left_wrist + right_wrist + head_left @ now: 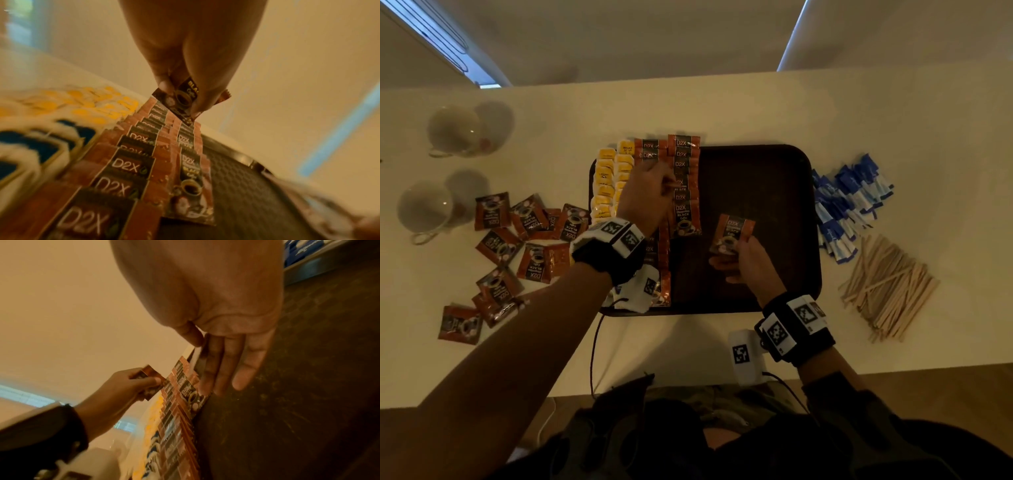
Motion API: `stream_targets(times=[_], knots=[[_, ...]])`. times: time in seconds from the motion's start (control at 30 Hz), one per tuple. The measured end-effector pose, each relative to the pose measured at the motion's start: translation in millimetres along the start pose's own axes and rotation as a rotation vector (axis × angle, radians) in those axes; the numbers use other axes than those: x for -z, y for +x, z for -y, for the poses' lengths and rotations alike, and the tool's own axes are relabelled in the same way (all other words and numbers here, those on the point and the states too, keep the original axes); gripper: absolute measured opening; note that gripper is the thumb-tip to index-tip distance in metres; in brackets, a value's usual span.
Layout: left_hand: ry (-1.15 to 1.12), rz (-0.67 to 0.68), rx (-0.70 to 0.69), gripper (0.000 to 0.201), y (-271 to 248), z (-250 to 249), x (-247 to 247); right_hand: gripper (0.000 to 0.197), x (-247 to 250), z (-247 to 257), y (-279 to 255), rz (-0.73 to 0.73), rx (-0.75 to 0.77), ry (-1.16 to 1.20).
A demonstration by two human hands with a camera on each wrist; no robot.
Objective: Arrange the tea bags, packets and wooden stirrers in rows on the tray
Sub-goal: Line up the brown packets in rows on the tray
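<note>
1. The table (722,109) is pale and runs out well past both hands on every side.
2. The tray (763,178) is dark and lies on the table under both hands; its bare part is just ahead of the right hand.
3. The rows of coffee packets (686,192) lie on the tray between the two hands, overlapping one another, reddish-brown with "D2X" printed on them. From the left wrist they run straight out under the fingers (131,164).
4. The yellow tea bags (608,181) lie in rows on the tray just to the left of the left hand.
5. The loose coffee packets (517,236) are scattered on the table, well to the left of the left arm.
6. The blue and white packets (849,198) are heaped on the table, off the tray, to the right of the right hand.
7. The wooden stirrers (887,287) lie in a pile on the table, right of the right wrist and nearer the person than the blue packets.
8. Two cups (453,132) stand on the table far to the left of the left hand.
9. The left hand (645,195) hovers over the rows and pinches one coffee packet (185,95) between thumb and fingers.
10. The right hand (751,260) holds a single packet (732,233) over the bare tray, thumb on top and fingers underneath.
</note>
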State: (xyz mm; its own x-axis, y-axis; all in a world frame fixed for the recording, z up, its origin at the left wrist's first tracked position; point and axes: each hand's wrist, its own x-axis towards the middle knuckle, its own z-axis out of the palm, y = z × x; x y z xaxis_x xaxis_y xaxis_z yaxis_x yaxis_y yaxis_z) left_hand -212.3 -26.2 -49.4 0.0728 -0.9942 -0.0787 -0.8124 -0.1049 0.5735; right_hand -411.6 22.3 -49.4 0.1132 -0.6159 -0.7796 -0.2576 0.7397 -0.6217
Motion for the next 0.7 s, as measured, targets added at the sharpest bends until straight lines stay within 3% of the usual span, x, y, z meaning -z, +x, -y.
stream_targets(times=[0.1,0.2,0.53,0.7], knots=[[-0.201,-0.133,0.160,0.012,-26,5,11,0.026,-7,-1,11,-0.056,-0.006,-0.133],[-0.274,-0.153,0.267,0.010,-53,14,15,0.022,-15,2,19,-0.082,0.089,-0.366],[-0.460,-0.172,0.326,0.007,-86,27,14,0.032,-34,7,36,-0.133,0.140,-0.399],[-0.544,-0.185,0.349,0.009,-95,30,19,0.026,-36,6,43,-0.148,0.175,-0.460]])
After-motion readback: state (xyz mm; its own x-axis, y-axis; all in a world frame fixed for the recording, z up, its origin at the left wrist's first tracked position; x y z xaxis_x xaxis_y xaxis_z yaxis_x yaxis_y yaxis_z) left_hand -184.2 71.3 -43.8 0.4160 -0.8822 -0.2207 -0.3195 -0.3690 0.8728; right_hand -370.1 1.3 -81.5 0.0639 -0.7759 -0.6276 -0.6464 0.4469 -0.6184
